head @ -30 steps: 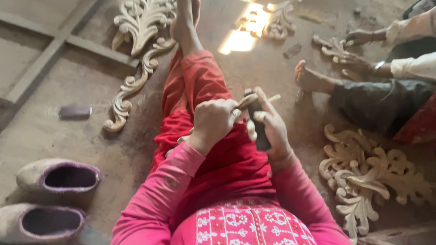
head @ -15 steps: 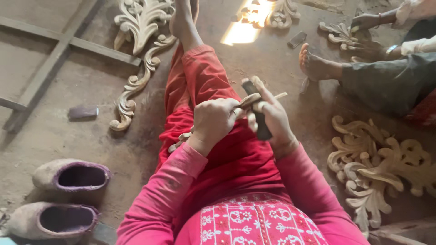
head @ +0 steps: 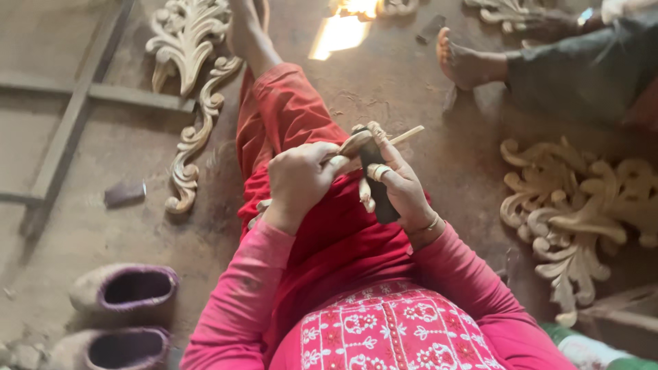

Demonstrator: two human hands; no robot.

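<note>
Left hand (head: 299, 179): fist closed, knuckles up, thumb pressed forward toward the right hand; wrist bent slightly, forearm in a pink sleeve running back toward the body. 
Right hand (head: 397, 181): just beside the left hand and touching it at the fingertips; fingers (head: 381, 147) curled in a grip, a ring on one finger, a thin bangle at the wrist. 
Both forearms converge over the lap; one leg extends ahead of the hands.
</note>
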